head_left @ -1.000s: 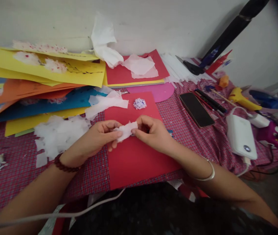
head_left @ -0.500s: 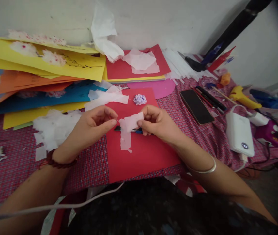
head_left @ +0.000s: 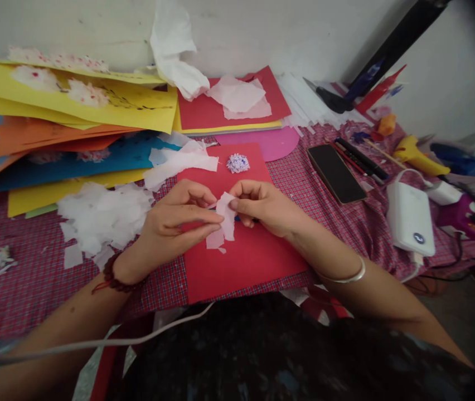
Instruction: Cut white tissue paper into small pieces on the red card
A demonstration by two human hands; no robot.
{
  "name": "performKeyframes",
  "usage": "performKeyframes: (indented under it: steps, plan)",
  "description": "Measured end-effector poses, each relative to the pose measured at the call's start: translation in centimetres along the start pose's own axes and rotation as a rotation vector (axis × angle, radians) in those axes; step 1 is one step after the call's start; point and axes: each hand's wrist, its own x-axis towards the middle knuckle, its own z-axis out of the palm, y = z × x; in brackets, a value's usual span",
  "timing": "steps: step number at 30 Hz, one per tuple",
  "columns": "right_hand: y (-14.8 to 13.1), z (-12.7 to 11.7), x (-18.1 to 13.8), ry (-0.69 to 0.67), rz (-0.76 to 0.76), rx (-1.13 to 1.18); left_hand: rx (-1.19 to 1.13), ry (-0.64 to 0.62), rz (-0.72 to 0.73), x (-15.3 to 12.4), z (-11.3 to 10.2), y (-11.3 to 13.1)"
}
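Observation:
Both my hands meet over a red paper sheet (head_left: 246, 262) on the checked tablecloth. My right hand (head_left: 262, 205) pinches the top of a thin white tissue strip (head_left: 224, 223) that hangs down, and also holds a dark pen, mostly hidden under the fingers. My left hand (head_left: 174, 223) has its fingers closed and pinches the same strip from the left, at its middle. A small white and purple tissue ball (head_left: 238, 163) lies on the red sheet just beyond my hands.
Stacked yellow, orange and blue paper sheets (head_left: 74, 128) fill the left. Torn white tissue (head_left: 101, 214) lies beside my left hand. To the right lie a black phone (head_left: 336, 174), pens (head_left: 360, 159), a white power bank (head_left: 411, 217) and a yellow glue gun (head_left: 419, 159). Scissors (head_left: 329, 100) rest near the wall.
The folded tissue was opened into a hanging strip as my hands drew apart. Now my left hand has come back and pinches the strip again.

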Motion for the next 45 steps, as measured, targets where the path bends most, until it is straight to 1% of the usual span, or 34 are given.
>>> performKeyframes:
  steps: [3,5,8,10,12,14,17,19,22,26,28,30,32,34,37,45]
  plan:
    - [0.0,0.2,-0.1,0.018,-0.014,-0.047,0.049,0.017,0.108,-0.1,0.1,-0.2]
    - [0.0,0.2,-0.1,0.019,-0.011,-0.043,0.108,0.001,0.179,-0.1,0.1,-0.7]
    - [0.0,-0.1,0.1,0.022,0.006,0.025,0.274,-0.042,0.276,-0.1,-0.1,-1.7]
    - [-0.1,-0.3,0.2,0.036,0.034,0.089,0.411,-0.011,0.357,0.0,-0.3,-2.5]
    - [-0.1,-0.5,0.2,0.047,0.060,0.136,0.499,0.029,0.413,0.0,-0.4,-3.1]
    - [-0.2,-0.5,0.2,0.043,0.070,0.154,0.531,0.016,0.455,-0.1,-0.3,-3.2]
    - [-0.1,-0.2,0.1,0.020,0.063,0.135,0.546,-0.046,0.502,-0.6,0.1,-2.3]
    - [0.0,-0.1,0.0,0.018,0.046,0.097,0.522,-0.017,0.482,-0.9,0.4,-1.4]
    - [0.1,0.1,0.0,0.036,-0.022,-0.027,0.445,0.061,0.400,-0.7,0.8,-0.6]
    - [0.1,0.3,-0.1,0.070,-0.173,-0.273,0.367,0.002,0.297,0.1,1.0,-0.8]
    - [0.1,0.4,-0.2,0.070,-0.219,-0.369,0.309,-0.015,0.206,0.3,1.1,-1.1]
    - [0.2,0.4,-0.3,0.068,-0.236,-0.446,0.243,-0.017,0.070,0.3,1.1,-1.1]
    - [0.3,0.5,-0.4,0.070,-0.246,-0.500,0.205,-0.010,-0.069,0.2,1.2,-1.0]
    - [0.3,0.6,-0.5,0.067,-0.246,-0.531,0.189,0.002,-0.155,0.1,1.2,-1.0]
    - [0.3,0.7,-0.5,0.055,-0.230,-0.549,0.176,0.017,-0.187,0.0,1.2,-1.0]
    - [0.3,0.8,-0.5,0.032,-0.241,-0.608,0.241,0.024,-0.110,0.1,1.4,-1.3]
